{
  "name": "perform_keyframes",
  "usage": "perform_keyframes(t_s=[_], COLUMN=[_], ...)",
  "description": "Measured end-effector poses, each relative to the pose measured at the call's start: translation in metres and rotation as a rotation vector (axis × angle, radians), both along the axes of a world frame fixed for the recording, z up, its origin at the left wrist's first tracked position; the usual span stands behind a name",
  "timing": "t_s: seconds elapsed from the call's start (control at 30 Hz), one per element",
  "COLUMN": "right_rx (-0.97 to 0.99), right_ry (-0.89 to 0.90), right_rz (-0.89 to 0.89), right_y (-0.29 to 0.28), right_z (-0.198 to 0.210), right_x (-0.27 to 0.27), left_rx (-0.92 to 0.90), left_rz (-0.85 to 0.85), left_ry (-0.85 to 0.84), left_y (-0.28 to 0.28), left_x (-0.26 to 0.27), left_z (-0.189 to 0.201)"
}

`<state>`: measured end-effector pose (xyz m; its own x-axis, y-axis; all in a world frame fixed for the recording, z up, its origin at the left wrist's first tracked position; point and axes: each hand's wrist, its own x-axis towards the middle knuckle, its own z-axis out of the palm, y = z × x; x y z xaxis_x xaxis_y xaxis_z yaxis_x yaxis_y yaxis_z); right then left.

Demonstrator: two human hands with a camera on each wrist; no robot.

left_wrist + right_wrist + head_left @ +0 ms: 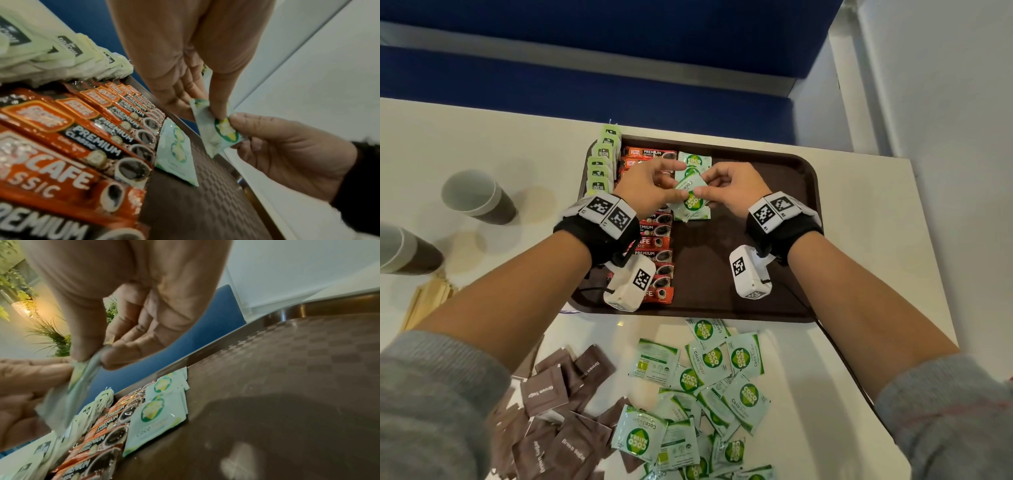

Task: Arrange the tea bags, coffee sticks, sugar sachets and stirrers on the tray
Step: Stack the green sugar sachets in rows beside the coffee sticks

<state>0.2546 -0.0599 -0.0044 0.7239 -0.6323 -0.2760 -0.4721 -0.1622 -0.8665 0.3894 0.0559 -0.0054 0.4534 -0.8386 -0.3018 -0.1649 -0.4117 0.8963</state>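
A brown tray (739, 281) holds a column of pale green tea bags (601, 164) along its left side. Beside them lies a column of orange coffee sticks (657, 253). Two green-and-white coco sugar sachets (695, 161) lie flat at the far end, next to the sticks. Both hands hover over the tray and pinch a small bunch of coco sugar sachets (691, 204) between them. My left hand (674, 185) holds its left edge between thumb and fingers (220, 112). My right hand (709, 190) pinches the right edge (94, 358). The bunch (218, 136) hangs just above the tray floor.
Loose coco sugar sachets (709, 387) and brown sugar sachets (558, 411) are heaped on the white table in front of the tray. Wooden stirrers (428, 301) lie at the left, near two paper cups (479, 198) (404, 250). The tray's right half is bare.
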Motion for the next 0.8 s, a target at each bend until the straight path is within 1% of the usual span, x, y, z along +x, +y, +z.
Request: perform_keyframes(t_s=[0.07, 0.1, 0.2, 0.23, 0.3, 0.33, 0.37, 0.43, 0.47, 0.5, 0.53, 0.6, 0.63, 0.67, 0.73, 0.8], right_rx=[-0.007, -0.037, -0.153, -0.166, -0.135, -0.101, -0.076, -0.091, -0.103, -0.096, -0.078, -0.095, -0.133, -0.17, -0.22, -0.206], right_ry=[0.014, 0.031, 0.088, 0.082, 0.033, 0.016, 0.019, 0.096, 0.136, 0.16, 0.166, 0.2, 0.244, 0.3, 0.393, 0.396], right_rz=[0.005, 0.031, 0.183, 0.195, 0.123, 0.073, 0.044, 0.046, 0.053, 0.05, 0.04, 0.042, 0.073, 0.13, 0.231, 0.227], right_y=[-0.002, -0.002, -0.002, -0.001, -0.003, -0.004, -0.006, -0.008, -0.008, -0.008, -0.008, -0.01, -0.011, -0.012, -0.011, -0.01], right_z=[-0.001, 0.0, 0.004, 0.006, 0.006, 0.006, 0.004, -0.007, -0.012, -0.016, -0.02, -0.024, -0.025, -0.026, -0.027, -0.03], right_x=[-0.002, -0.003, -0.001, 0.001, 0.003, 0.003, 0.002, -0.002, -0.005, -0.007, -0.009, -0.012, -0.014, -0.015, -0.017, -0.016], left_rx=[0.014, 0.023, 0.081, 0.104, 0.124, 0.12, 0.109, 0.098, 0.105, 0.125, 0.161, 0.221, 0.217, 0.203, 0.182, 0.205], left_rz=[-0.027, -0.068, -0.229, -0.244, -0.195, -0.149, -0.097, -0.015, -0.003, -0.015, -0.04, -0.086, -0.077, -0.057, -0.018, -0.051], left_ry=[-0.049, -0.084, -0.237, -0.274, -0.28, -0.238, -0.158, 0.047, 0.119, 0.141, 0.106, -0.137, -0.257, -0.338, -0.403, -0.47], left_y=[0.002, 0.002, -0.001, -0.002, -0.004, -0.005, -0.004, -0.004, -0.004, -0.004, -0.004, -0.005, -0.006, -0.006, -0.01, -0.015], left_x=[0.0, -0.001, -0.006, -0.008, -0.009, -0.008, -0.007, -0.007, -0.007, -0.007, -0.007, -0.003, -0.002, 0.0, 0.003, 0.005], left_z=[0.0, 0.001, 0.003, 0.003, 0.0, -0.001, -0.002, -0.003, -0.004, -0.006, -0.007, -0.011, -0.013, -0.013, -0.014, -0.014])
